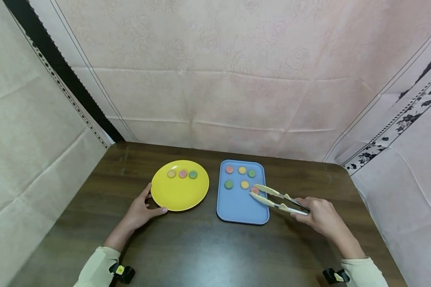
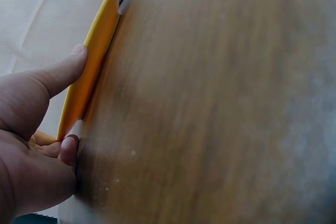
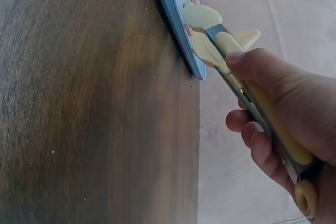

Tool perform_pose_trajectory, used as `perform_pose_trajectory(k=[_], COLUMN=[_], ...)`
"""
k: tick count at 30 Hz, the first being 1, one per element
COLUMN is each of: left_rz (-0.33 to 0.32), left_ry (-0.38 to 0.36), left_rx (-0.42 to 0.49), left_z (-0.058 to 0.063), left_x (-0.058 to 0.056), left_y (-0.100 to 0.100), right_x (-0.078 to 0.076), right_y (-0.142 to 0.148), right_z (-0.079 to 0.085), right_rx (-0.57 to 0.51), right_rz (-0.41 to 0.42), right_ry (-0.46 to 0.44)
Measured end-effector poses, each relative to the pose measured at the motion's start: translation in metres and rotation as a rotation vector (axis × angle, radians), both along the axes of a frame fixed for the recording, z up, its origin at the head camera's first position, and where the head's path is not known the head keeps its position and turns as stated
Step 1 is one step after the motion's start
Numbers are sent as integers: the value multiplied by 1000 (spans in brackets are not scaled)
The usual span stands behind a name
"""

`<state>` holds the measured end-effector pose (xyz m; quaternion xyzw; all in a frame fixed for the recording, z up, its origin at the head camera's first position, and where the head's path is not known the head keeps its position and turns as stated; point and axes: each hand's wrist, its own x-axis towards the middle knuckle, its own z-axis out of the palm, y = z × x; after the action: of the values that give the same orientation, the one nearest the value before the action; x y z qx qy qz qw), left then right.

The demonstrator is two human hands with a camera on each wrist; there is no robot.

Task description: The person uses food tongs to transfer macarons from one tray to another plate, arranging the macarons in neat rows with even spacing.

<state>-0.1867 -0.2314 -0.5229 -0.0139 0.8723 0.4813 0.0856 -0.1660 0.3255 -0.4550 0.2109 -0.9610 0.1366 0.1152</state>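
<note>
three discs (image 1: 182, 173) lay on the plate (image 1: 179, 196), six still on the tray (image 1: 242, 209) — one between parted tongs (image 1: 282, 207); left hand (image 1: 140, 210) gripped the plate, right hand (image 1: 320, 215) the tongs.

And here's the plate (image 1: 179, 196), smooth, glossy, plastic by the look of it! The tray (image 1: 240, 209) answers with smooth plastic, softer in sheen. Now the tongs (image 1: 281, 206): shiny metal along the arms, matt plastic-looking tips. The little discs (image 1: 229, 184) look matt. Below, a wood-grained tabletop (image 1: 186, 243) catches a glossy glare; behind, creased, matt cloth (image 1: 237, 99) with a faint rose pattern.
</note>
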Motion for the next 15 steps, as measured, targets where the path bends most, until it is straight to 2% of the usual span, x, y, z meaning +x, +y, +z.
perform_pose_trajectory(k=[8, 15], left_rz=[-1, 1], left_ry=[-10, -6], left_rx=[-4, -13], left_z=[-1, 1], left_x=[-1, -1], left_y=[-1, -1], right_x=[-7, -26], right_y=[-6, -39], right_z=[4, 18], right_rx=[-45, -114], right_rz=[14, 22], right_ry=[34, -42])
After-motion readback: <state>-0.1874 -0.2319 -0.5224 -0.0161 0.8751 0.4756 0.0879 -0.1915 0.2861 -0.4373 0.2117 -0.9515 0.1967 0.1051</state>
